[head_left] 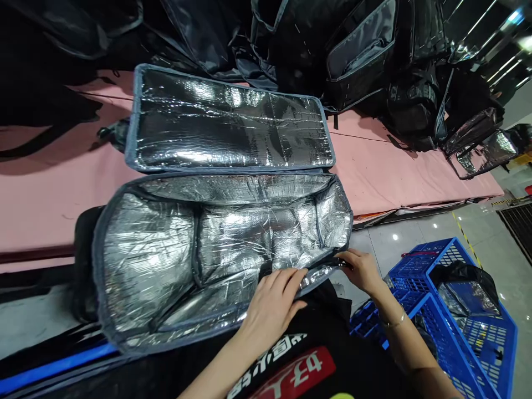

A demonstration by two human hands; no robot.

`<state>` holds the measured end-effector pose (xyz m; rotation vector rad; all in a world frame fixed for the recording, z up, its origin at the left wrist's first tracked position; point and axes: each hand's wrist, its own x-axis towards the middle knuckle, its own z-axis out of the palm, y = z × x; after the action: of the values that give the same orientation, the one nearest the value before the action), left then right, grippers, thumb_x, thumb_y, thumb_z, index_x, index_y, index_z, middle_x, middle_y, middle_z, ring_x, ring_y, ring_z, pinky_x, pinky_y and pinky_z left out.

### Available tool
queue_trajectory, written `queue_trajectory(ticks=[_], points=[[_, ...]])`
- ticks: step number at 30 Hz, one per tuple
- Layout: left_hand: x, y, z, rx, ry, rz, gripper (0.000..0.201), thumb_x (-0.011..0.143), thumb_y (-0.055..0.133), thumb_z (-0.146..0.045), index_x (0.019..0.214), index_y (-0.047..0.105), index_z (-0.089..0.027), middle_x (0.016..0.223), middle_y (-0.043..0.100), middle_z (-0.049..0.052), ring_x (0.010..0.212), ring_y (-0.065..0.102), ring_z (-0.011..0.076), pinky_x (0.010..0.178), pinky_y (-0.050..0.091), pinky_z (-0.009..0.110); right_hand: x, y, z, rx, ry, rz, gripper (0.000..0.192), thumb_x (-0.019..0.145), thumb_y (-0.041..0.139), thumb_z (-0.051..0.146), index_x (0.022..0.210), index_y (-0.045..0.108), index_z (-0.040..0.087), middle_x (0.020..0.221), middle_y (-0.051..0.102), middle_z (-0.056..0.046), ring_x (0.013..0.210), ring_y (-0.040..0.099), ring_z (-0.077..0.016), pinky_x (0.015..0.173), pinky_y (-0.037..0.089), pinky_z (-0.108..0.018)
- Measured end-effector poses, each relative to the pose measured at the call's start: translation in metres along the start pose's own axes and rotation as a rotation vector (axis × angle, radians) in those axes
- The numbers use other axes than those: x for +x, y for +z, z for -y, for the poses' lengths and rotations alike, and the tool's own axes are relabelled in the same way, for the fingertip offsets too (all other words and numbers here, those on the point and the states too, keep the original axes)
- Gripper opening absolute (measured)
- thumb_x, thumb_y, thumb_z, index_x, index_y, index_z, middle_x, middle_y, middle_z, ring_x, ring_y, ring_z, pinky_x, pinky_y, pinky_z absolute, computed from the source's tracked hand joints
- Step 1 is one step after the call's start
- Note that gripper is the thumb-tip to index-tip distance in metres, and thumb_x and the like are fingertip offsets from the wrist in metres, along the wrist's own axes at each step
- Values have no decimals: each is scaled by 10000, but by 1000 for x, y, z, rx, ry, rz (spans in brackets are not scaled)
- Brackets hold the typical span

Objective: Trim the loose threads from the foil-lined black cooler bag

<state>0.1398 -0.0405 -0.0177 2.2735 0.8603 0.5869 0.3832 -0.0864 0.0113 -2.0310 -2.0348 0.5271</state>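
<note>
White Chinese characters point(262, 363) on black fabric point(357, 360), 火 legible among them, white 好 point(310, 363) and 人 point(277, 387) on red patch point(325, 359)

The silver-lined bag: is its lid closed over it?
No, the lid is folded back, leaving the inside of the silver-lined bag exposed.

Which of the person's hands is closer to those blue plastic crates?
The right. The right hand is at the near rim of the silver-lined bag, toward the blue crates; the left hand is farther along that rim, away from them.
</note>
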Motion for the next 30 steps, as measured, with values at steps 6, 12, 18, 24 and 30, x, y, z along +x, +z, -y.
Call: queue_trajectory(ticks=[6,12,18,24,30], points=[[32,-8,17,-589,-494,228,396,778,459,-553,639,564,-198,610,580,-6,610,547,180,607,433,291,35,-8,12,91,4,12,184,863,566,348,817,637,185,787,658,-14,731,593,-123,617,348,-192],[55,-26,26,-939,-718,275,393,619,627,-574,585,569,-187,612,595,-11,595,514,150,631,413,278,66,-11,32,-154,143,-9,295,876,505,453,764,593,194,747,644,-4,719,573,-139,574,281,-229],[53,-23,40,-938,-766,160,340,562,708,-521,630,641,-194,699,663,22,710,583,194,737,456,335,81,-11,39,-166,197,30,334,901,416,493,831,606,227,849,664,-8,793,595,-161,577,301,-242],[54,-35,42,-916,-714,166,441,615,670,-553,858,676,-185,856,693,64,866,612,251,834,456,406,93,-14,39,-188,252,51,317,899,412,480,865,612,237,866,671,-22,810,608,-189,596,325,-257],[29,-71,51,-863,-777,-36,513,620,667,-586,958,650,-199,1008,675,82,911,625,238,833,495,357,92,-15,30,-135,304,54,272,881,444,452,842,606,237,847,665,-6,801,596,-182,578,298,-252]])
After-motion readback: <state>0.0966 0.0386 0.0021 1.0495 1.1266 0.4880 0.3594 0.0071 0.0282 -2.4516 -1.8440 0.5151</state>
